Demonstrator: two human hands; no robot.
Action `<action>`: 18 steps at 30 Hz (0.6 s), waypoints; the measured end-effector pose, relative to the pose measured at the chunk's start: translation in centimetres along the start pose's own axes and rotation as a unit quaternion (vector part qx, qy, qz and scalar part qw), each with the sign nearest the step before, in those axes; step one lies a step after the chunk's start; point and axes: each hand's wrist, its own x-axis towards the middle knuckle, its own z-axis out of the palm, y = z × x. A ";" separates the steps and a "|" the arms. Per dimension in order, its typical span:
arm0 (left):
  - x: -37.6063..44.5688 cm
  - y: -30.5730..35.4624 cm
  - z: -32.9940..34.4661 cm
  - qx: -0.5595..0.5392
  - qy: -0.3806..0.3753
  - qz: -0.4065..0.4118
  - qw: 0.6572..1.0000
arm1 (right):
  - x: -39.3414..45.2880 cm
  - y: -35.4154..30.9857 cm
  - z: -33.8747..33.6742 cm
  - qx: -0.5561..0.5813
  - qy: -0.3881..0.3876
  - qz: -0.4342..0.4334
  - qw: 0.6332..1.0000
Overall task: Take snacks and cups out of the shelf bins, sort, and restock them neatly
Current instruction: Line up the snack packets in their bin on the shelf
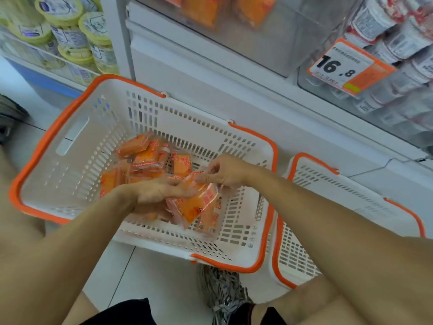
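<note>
Low in the white-and-orange basket (70,137) on the floor, near its right wall: both hands meeting over one orange snack packet (199,205). Left hand (159,191) laid flat and spread beneath and alongside the packet, fingers extended rightward; right hand (222,171) pinching the packet's upper end between thumb and fingertips (199,178). Packet held tilted, long axis running from upper left, at the pinch, down toward lower right, above other packets lying beneath. Loose heap of matching packets (150,158) just beyond and left of the hands, nearer the left hand. Second basket (328,184) immediately right, nearer the right arm, contents not visible. Shelf bin of orange packs (206,10) up and ahead, well apart from both hands; likely restock target, reached by lifting forward and upward. Cups (375,22) stacked in the bin at upper right.
</note>
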 end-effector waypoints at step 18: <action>-2.9 -3.0 -1.4 -0.004 0.261 -0.022 0.965 | 4.4 6.9 10.8 -0.169 0.007 0.178 0.969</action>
